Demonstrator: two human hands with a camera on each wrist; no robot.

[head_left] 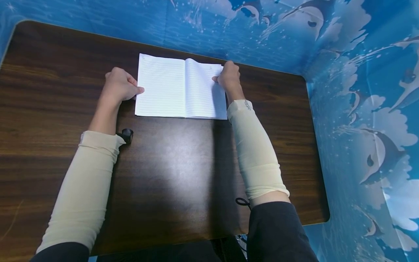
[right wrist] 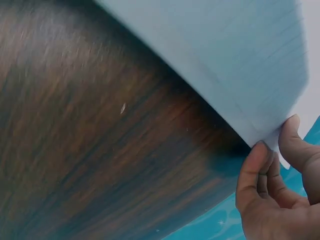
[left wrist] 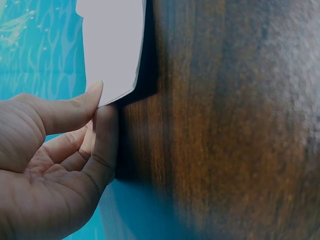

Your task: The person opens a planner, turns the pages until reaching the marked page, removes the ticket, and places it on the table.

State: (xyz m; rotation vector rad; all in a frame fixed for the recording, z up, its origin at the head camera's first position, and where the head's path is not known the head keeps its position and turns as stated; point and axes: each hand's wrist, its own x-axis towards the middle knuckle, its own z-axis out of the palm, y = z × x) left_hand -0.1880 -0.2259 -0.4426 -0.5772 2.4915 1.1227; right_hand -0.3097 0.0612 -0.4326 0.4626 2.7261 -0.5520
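An open notebook (head_left: 161, 89) with white lined pages lies toward the far side of the table, its right page bulging up near the fold. At its left edge my left hand (head_left: 120, 84) pinches the paper between thumb and fingers. The left wrist view shows that thumb on top of the notebook (left wrist: 114, 47) and a finger of the left hand (left wrist: 60, 145) underneath. My right hand (head_left: 230, 77) grips the right edge near the upper corner. In the right wrist view, thumb and fingertips of the right hand (right wrist: 275, 182) meet at the corner of the notebook (right wrist: 225, 65).
The dark wood-grain table (head_left: 176, 174) extends in front of the notebook and to both sides. Behind it and on the right hangs a blue curtain (head_left: 353, 120) printed with dolphins. A black device (head_left: 127, 135) sits at the left wrist, beside the pale sleeve (head_left: 86, 182).
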